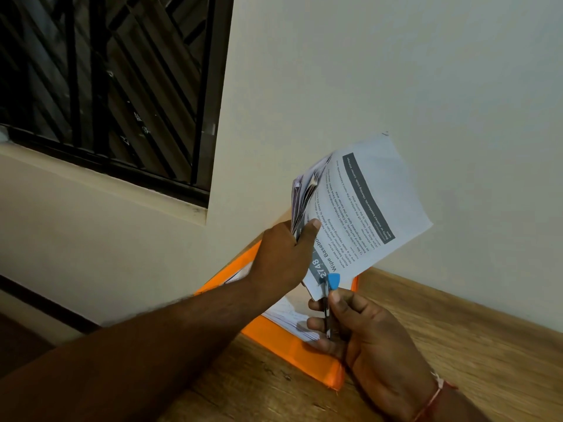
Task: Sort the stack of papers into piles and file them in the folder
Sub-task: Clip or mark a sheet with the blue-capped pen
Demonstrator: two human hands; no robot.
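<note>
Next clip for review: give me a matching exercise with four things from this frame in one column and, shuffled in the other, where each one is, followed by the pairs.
Things
1. printed papers
2. blue-topped pen
3. orange folder
4. barred window

Places
A. lying on the wooden table
B. at the upper left of the view
C. held up in the left hand
D. held in the right hand

Pairs: 1-C, 2-D, 3-A, 4-B
</note>
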